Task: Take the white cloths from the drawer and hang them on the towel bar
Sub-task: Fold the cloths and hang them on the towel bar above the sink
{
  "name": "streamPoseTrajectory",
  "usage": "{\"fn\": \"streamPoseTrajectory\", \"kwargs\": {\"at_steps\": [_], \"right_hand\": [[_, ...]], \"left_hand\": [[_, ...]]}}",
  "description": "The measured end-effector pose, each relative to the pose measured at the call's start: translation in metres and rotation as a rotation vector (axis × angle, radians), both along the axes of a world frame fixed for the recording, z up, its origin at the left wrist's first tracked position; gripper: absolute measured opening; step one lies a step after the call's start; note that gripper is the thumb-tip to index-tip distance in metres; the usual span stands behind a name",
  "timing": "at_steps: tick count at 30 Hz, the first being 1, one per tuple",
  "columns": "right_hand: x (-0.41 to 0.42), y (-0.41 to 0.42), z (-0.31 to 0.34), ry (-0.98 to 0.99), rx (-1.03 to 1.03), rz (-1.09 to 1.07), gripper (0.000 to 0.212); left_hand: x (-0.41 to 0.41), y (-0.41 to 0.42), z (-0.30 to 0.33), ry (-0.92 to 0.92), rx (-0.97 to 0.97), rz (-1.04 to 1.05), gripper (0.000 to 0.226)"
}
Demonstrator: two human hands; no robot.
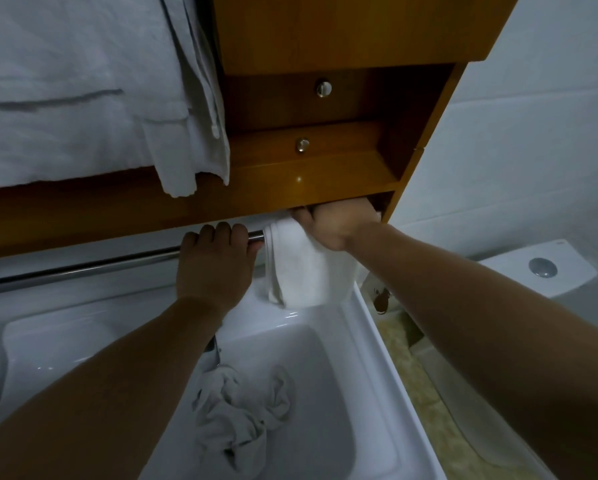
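White terry is bunching under your right hand (339,221), which is reaching in beneath the wooden cabinet (325,188) at about one o'clock from the frame's centre; the thumb is pressing the folded white cloth (297,268) where it is draping over the towel bar (83,268), but the fingers are disappearing into the dark gap, so you cannot tell whether they are gripping the cloth or lying straight. Your left hand (214,261) is sitting just beside it at nine o'clock, fingers curling over the top of the bar and gripping it, almost touching the cloth's edge. The cloth is hanging down from the bar's right end, its lower hem reaching the back rim of the white sink (370,341). Down at six o'clock from your hands, a crumpled greyish cloth (242,414) is lying in the basin, near the chrome tap (212,353) peeking out beside your left forearm. Up at eleven o'clock, pale towels (65,98) are hanging in front of the wall. Two round metal knobs (324,88) are showing on the cabinet fronts at twelve o'clock. Out at three o'clock, a toilet cistern (540,271) with a flush button is standing against the tiled wall.
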State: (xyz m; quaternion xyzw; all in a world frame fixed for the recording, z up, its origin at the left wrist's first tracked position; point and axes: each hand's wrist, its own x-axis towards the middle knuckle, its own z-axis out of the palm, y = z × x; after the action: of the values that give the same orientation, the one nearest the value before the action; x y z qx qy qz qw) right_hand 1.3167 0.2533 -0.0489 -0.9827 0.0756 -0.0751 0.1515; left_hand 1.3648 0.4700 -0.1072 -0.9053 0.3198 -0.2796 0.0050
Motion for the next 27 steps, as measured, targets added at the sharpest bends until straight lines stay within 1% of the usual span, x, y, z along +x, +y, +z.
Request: {"fn": "streamPoseTrajectory", "kwargs": {"at_steps": [1,2,4,5,7,9,12,14,16,18,21,25,27], "right_hand": [[-0.002,0.0,-0.002,-0.037,-0.009,-0.008,0.032],[-0.001,0.0,-0.005,-0.055,-0.013,-0.018,0.036],[0.003,-0.003,-0.009,-0.041,-0.01,-0.016,0.042],[0.003,-0.003,-0.008,-0.033,0.001,-0.007,0.042],[0.005,-0.002,-0.004,-0.029,0.03,0.022,0.037],[0.006,-0.001,-0.001,-0.002,0.067,0.034,0.028],[0.009,-0.001,-0.001,0.044,0.093,0.018,0.025],[0.01,-0.001,-0.006,-0.015,0.025,0.019,0.032],[0.011,-0.003,-0.01,-0.06,-0.012,-0.008,0.041],[0.012,-0.004,-0.012,-0.083,-0.029,-0.009,0.044],[0.012,-0.005,-0.012,-0.102,-0.041,-0.015,0.046],[0.014,-0.004,-0.017,-0.155,-0.106,-0.004,0.051],[0.015,-0.005,-0.018,-0.161,-0.107,-0.003,0.051]], "left_hand": [[-0.003,-0.001,0.002,0.029,-0.008,0.004,0.038],[-0.005,0.0,0.004,0.068,-0.021,0.002,0.036],[-0.009,0.006,0.002,0.128,-0.052,-0.024,0.034],[-0.011,0.011,0.001,0.147,-0.061,-0.042,0.042],[-0.026,0.02,0.001,0.177,-0.049,-0.076,0.063],[-0.055,0.024,-0.004,0.213,-0.1,-0.117,0.07],[-0.106,0.024,-0.024,0.361,-0.207,-0.109,0.071],[-0.125,0.021,-0.045,0.477,-0.271,-0.058,0.068],[-0.126,0.015,-0.062,0.577,-0.283,-0.01,0.063],[-0.118,0.01,-0.071,0.647,-0.284,0.036,0.059],[-0.105,0.006,-0.076,0.695,-0.324,0.06,0.057],[-0.096,-0.005,-0.083,0.711,-0.312,0.025,0.062],[-0.086,-0.016,-0.084,0.767,-0.395,0.1,0.065]]}}
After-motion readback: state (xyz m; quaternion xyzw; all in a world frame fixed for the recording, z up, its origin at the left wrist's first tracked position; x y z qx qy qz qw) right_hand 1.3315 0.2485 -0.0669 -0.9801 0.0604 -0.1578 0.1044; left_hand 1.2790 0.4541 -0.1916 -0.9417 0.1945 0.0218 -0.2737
